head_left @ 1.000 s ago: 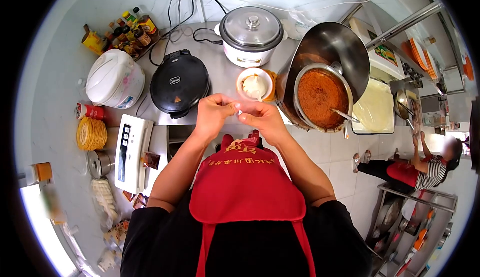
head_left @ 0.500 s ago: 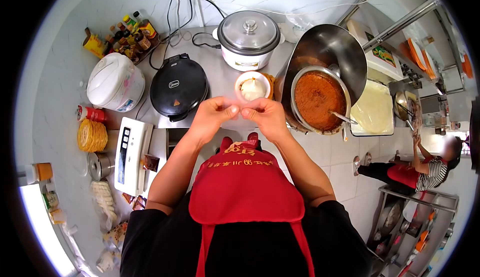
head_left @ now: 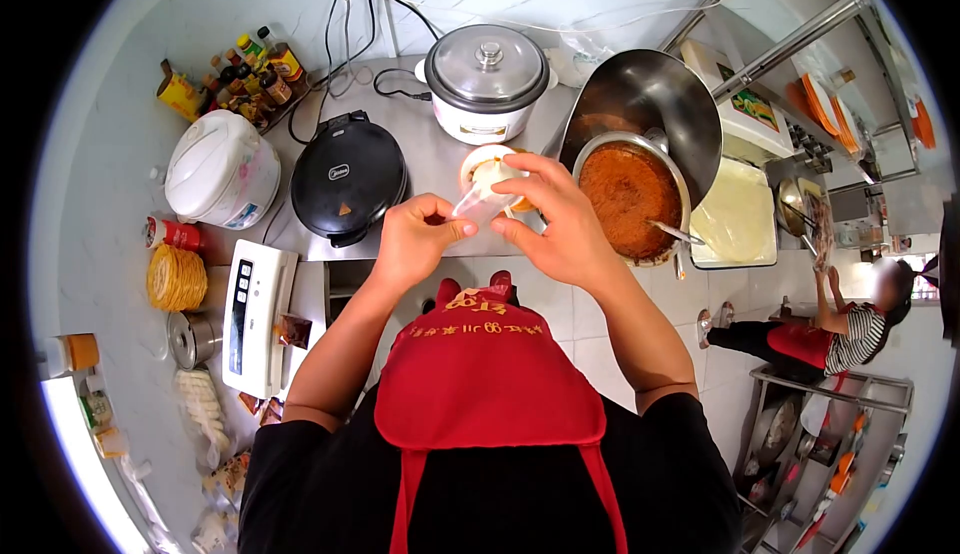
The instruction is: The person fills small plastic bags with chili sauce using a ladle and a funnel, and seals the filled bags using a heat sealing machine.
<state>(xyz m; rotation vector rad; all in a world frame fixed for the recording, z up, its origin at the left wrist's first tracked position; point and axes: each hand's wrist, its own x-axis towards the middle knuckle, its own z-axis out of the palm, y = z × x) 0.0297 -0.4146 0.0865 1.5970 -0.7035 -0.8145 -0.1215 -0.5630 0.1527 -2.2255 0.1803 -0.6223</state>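
Observation:
A small clear plastic bag (head_left: pixel 480 204) hangs between my two hands. My left hand (head_left: pixel 425 237) pinches its lower left edge between thumb and fingers. On the bag's right side is my right hand (head_left: pixel 555 216), its fingers spread and curved, with the fingertips near the bag's top. Just beyond the hands a bowl (head_left: pixel 468 166) with white content is partly hidden by the bag and my right fingers. To the right, a metal pot (head_left: pixel 684 186) of reddish-brown paste with a spoon in it sits at the mouth of a large steel container (head_left: pixel 650 79).
A rice cooker (head_left: pixel 488 84) stands behind the bowl. Left of my hands are a black electric pan (head_left: pixel 350 179), a white cooker (head_left: pixel 222 169) and a white sealing machine (head_left: pixel 260 319). A pale tray (head_left: pixel 735 219) lies right of the pot. Another person (head_left: pixel 820 339) stands at far right.
My hands have moved apart, and the plastic bag now shows opened out between them. My right hand has risen toward the bowl with its fingers spreading. The view has shifted slightly.

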